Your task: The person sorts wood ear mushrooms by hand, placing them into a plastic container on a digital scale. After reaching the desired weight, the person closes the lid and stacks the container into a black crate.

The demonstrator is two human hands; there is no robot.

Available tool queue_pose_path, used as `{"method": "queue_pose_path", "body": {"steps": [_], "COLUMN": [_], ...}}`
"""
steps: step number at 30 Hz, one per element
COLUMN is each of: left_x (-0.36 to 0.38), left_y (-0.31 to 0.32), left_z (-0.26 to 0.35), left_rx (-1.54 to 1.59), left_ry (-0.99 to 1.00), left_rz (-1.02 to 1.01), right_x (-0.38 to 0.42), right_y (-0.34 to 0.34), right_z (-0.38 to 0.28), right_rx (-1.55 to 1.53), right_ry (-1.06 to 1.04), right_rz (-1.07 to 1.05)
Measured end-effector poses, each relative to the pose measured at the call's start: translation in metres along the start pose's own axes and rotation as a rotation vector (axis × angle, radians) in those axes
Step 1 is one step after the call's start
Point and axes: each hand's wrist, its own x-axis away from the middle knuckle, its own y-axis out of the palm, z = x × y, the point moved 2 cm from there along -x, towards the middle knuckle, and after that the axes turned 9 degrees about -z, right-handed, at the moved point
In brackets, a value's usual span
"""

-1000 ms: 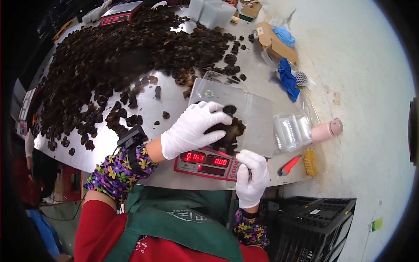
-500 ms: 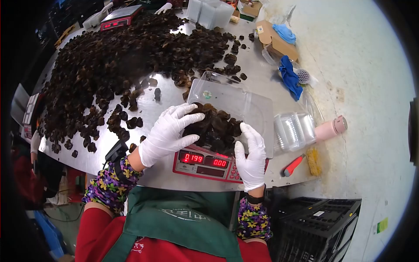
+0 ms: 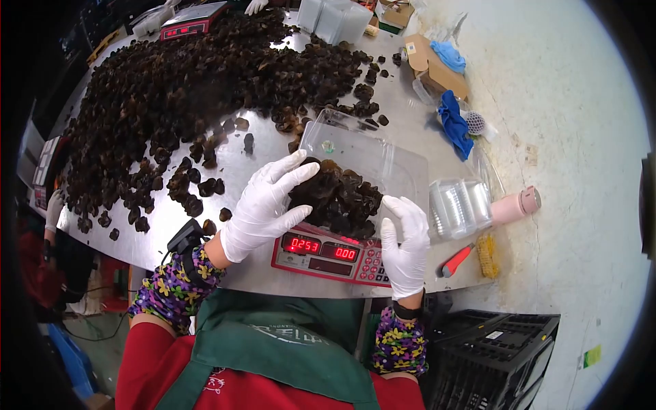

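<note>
A clear plastic box with its lid folded back (image 3: 362, 147) sits on a red digital scale (image 3: 301, 264), whose lit displays read 0.253 and 0.00. Dark brown wood ear mushrooms (image 3: 338, 198) are heaped in the box. My left hand (image 3: 263, 208), in a white glove, rests its spread fingers against the left side of the heap. On the other side, my gloved right hand (image 3: 406, 249) has its fingers apart at the box's right front corner. Neither hand grips anything.
A large pile of wood ears (image 3: 171, 102) covers the table's left and back. To the right lie clear containers (image 3: 460, 207), a pink bottle (image 3: 516, 205), a red-handled tool (image 3: 458, 261) and a blue cloth (image 3: 454, 123). A co-worker's gloved hand (image 3: 55, 208) shows at far left.
The reading has risen from 0.199 to 0.253. My right hand has moved slightly right and down, away from the heap. My left hand has barely shifted.
</note>
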Motion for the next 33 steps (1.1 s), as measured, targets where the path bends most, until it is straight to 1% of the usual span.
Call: {"method": "queue_pose_path", "body": {"steps": [1, 3, 4, 8, 10, 12, 14, 15, 17, 18, 21, 24, 26, 28, 29, 31, 32, 33], "left_x": [-0.001, -0.005, -0.005, -0.002, 0.003, 0.005, 0.003, 0.005, 0.013, 0.017, 0.032, 0.048, 0.059, 0.067, 0.068, 0.070, 0.070, 0.069], "left_y": [0.000, 0.004, 0.006, 0.017, 0.023, 0.020, 0.016, 0.014, 0.008, 0.003, -0.009, -0.010, -0.006, -0.006, -0.008, -0.007, -0.008, -0.009], "left_z": [0.000, 0.004, 0.005, 0.003, -0.007, -0.006, -0.006, -0.003, 0.002, 0.004, 0.000, -0.016, -0.027, -0.031, -0.034, -0.037, -0.035, -0.031], "left_rx": [0.003, -0.061, -0.060, -0.125, -0.278, -0.276, -0.079, -0.082, 0.192, 0.191, 0.307, 0.303, 0.395, 0.507, 0.512, 0.531, 0.534, 0.578], "left_ry": [0.000, 0.086, 0.087, 0.056, 0.032, 0.009, 0.040, 0.039, 0.019, 0.014, -0.121, -0.175, -0.275, -0.415, -0.417, -0.461, -0.459, -0.522], "left_rz": [-0.001, -0.032, -0.032, 0.001, -0.047, -0.025, -0.019, -0.016, 0.110, 0.106, 0.198, 0.253, 0.317, 0.312, 0.311, 0.293, 0.294, 0.274], "right_x": [0.001, 0.000, -0.001, -0.008, -0.011, -0.013, -0.013, -0.012, -0.011, -0.009, -0.003, 0.003, 0.008, 0.011, 0.014, 0.020, 0.020, 0.019], "right_y": [-0.004, -0.007, -0.006, -0.004, -0.005, -0.007, -0.011, -0.013, -0.017, -0.017, -0.018, -0.021, -0.022, -0.025, -0.023, -0.020, -0.019, -0.018], "right_z": [0.000, -0.003, -0.005, -0.013, -0.007, -0.001, 0.005, 0.009, 0.016, 0.019, 0.032, 0.031, 0.024, 0.013, 0.012, 0.009, 0.007, 0.000], "right_rx": [-0.003, -0.010, -0.009, -0.025, -0.003, -0.002, 0.001, -0.028, -0.067, -0.071, -0.273, -0.233, -0.235, -0.222, -0.219, -0.230, -0.227, -0.140], "right_ry": [-0.011, -0.033, -0.032, -0.060, -0.085, -0.065, -0.047, -0.024, 0.004, 0.008, 0.143, 0.150, 0.160, 0.137, 0.139, 0.057, 0.057, -0.029], "right_rz": [0.009, 0.031, 0.031, 0.031, 0.029, 0.029, 0.030, 0.038, 0.058, 0.055, 0.092, 0.087, 0.068, 0.043, 0.039, -0.018, -0.017, -0.050]}}
